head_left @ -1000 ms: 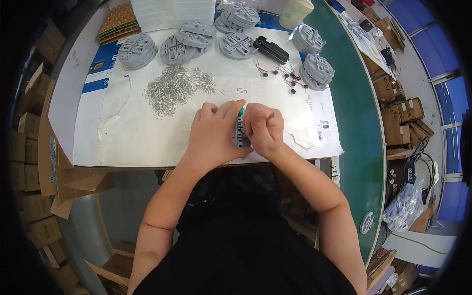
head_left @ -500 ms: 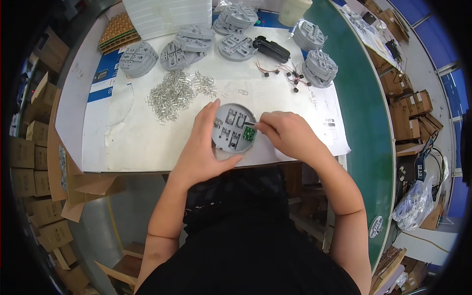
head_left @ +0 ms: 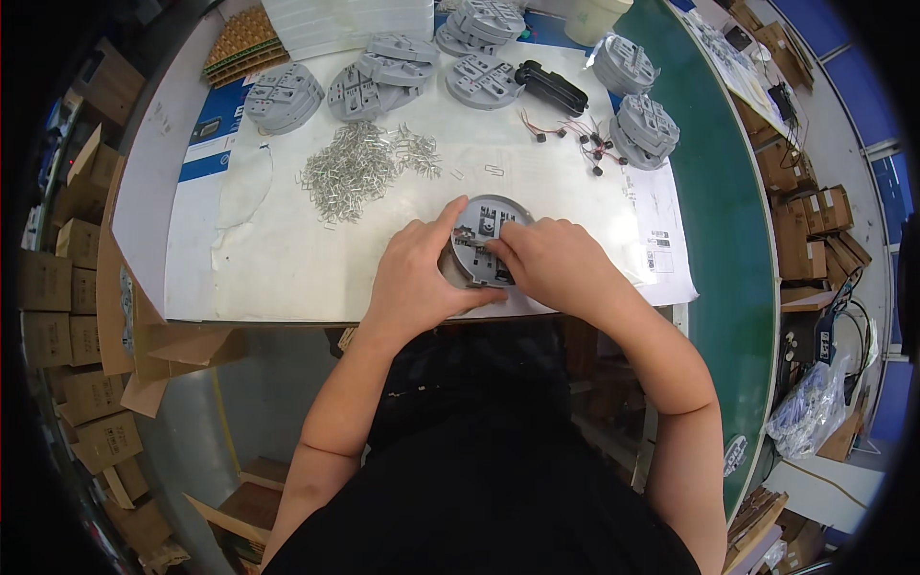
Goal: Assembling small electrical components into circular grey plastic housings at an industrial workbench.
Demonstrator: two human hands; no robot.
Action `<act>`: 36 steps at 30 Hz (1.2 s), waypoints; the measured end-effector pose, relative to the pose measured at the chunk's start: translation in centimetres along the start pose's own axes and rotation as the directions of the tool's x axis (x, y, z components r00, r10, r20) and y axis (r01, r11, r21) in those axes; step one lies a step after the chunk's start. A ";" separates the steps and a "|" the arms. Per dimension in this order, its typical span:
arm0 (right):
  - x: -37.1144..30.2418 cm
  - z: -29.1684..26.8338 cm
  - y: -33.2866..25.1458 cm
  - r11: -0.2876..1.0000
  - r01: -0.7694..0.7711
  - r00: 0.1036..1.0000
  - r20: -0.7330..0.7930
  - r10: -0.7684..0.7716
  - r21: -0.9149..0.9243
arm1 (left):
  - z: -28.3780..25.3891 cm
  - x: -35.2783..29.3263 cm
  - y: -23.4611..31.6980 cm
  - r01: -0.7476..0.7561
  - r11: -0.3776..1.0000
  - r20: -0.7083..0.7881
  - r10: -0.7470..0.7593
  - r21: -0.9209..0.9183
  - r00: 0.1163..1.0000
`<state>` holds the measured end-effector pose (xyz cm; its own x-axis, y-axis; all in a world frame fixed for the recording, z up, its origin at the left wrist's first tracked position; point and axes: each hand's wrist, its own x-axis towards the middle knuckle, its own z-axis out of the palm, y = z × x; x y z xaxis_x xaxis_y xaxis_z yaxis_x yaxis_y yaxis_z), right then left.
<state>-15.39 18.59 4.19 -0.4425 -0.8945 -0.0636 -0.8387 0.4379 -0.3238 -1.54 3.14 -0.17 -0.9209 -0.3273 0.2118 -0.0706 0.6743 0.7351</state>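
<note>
A round grey plastic housing (head_left: 489,273) with dark slots and metal contacts inside lies at the table's near edge. My left hand (head_left: 417,273) grips its left side, the thumb along the near rim and the fingers at the far left. Over the housing's right half, my right hand (head_left: 556,264) is closed in a pinch, its fingertips pointing at the inner left part. Something small and greyish shows at those fingertips, too small to name. The green circuit board inside the housing is hidden beneath my right hand. A pile of small bent metal clips (head_left: 350,172) lies beyond my left hand.
Stacks of similar grey housings (head_left: 285,96) stand along the far side. A black plastic casing (head_left: 553,88) and wired small black parts (head_left: 596,153) lie at the back right. A white bucket (head_left: 596,19) and cardboard trays (head_left: 244,43) stand farther back.
My right hand has moved left across the housing, its fingertips going from the right rim to the inner left part and covering the green board. The whole view has shifted slightly.
</note>
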 end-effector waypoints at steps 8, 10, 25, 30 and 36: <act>0.1 0.1 0.1 0.998 0.040 0.999 -0.019 -0.039 0.054 | 0.2 -0.1 -0.3 -0.038 0.999 -0.027 0.038 0.000 0.999; 0.1 0.3 0.2 0.998 0.038 0.999 -0.025 -0.037 0.044 | 0.2 -0.1 -0.3 -0.043 0.999 -0.028 0.043 0.001 0.999; -0.2 -0.9 -0.4 1.000 -0.002 1.000 0.006 0.002 -0.013 | 0.4 -0.1 0.1 -0.018 0.999 -0.016 0.018 -0.026 1.000; -0.2 -0.1 -0.2 0.999 0.009 1.000 0.016 -0.009 -0.033 | 0.3 -0.1 -0.1 -0.006 1.000 -0.017 0.006 -0.029 1.000; -0.2 0.2 -0.3 0.999 -0.039 0.999 -0.005 0.040 0.037 | 0.5 -0.1 -0.3 -0.038 0.999 -0.038 0.037 -0.015 0.999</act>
<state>-14.96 18.65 4.13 -0.4769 -0.8760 -0.0715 -0.8084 0.4691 -0.3556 -1.61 3.30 -0.69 -0.9076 -0.3268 0.2636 -0.0297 0.6762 0.7361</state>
